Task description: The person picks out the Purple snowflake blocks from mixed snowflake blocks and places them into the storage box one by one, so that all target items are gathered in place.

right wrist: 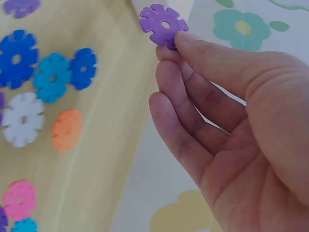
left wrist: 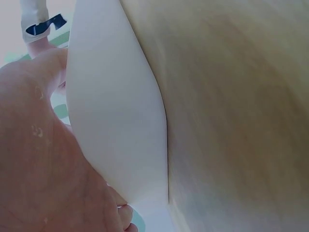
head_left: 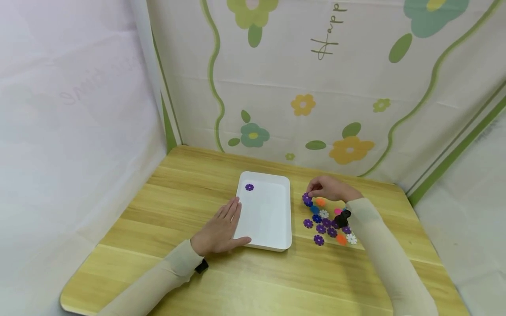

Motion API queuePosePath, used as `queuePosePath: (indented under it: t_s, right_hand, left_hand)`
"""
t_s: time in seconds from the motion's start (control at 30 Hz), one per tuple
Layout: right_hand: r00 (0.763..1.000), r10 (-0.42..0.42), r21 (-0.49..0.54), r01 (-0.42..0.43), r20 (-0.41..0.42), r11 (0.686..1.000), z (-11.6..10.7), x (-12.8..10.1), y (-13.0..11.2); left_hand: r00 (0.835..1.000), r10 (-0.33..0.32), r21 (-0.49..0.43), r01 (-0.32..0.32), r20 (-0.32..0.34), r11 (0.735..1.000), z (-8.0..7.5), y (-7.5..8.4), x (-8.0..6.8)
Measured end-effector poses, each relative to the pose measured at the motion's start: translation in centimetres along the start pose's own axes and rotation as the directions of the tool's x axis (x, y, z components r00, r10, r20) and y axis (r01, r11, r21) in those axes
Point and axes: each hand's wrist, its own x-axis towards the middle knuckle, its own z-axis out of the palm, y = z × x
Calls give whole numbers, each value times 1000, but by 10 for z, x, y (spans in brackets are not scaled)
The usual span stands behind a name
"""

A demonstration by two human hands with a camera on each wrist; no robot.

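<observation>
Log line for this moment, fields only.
left hand: flat against white tray edge | right hand: pinching purple flower disc | tray: one purple disc inside | pile: on table

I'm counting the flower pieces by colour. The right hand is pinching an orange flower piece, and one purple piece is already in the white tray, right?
Not quite: the right hand pinches a purple plastic flower-shaped disc, not an orange one, as the right wrist view shows. The rest holds: one small purple flower disc lies in the white rectangular plastic tray.

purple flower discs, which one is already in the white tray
The lone purple flower disc at the far left corner of the white tray. The other purple ones lie in the pile on the table, or sit pinched in the right hand.
</observation>
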Motion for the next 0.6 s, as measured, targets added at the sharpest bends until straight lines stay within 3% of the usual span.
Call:
queuePosePath:
  t_s: [0.3, 0.6]
  right_hand:
    - [1000, 19, -79, -19, 1, 997, -11, 26, -29]
    - [998, -13, -77, 17, 60, 997, -1, 61, -63]
  left_hand:
    - [1000, -1, 2, 1, -5, 1000, -2, 1, -1]
    - [1000, -8, 5, 8, -10, 1000, 0, 0, -1]
